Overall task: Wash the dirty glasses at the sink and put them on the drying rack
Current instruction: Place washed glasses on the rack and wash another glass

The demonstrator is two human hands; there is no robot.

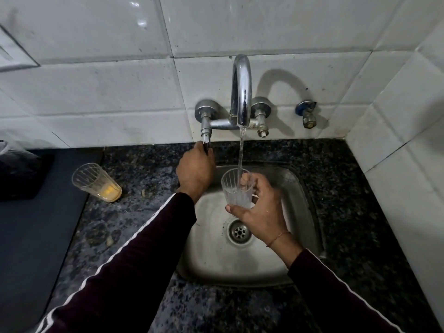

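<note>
My right hand (260,211) grips a clear ribbed glass (234,188) upright over the steel sink (302,212), under the tap. Water runs from the chrome spout (241,92) in a thin stream into the glass. My left hand (195,170) is closed around the tap's left handle (206,143) at the wall. A second ribbed glass (96,182) with yellow residue at its bottom stands on the dark granite counter (149,169), left of the sink.
A dark mat (36,236) covers the counter at the left, with a black object (21,171) on its far end. White tiled walls close in behind and at the right. A small valve (307,114) sticks out right of the tap. The drain (239,231) sits mid-sink.
</note>
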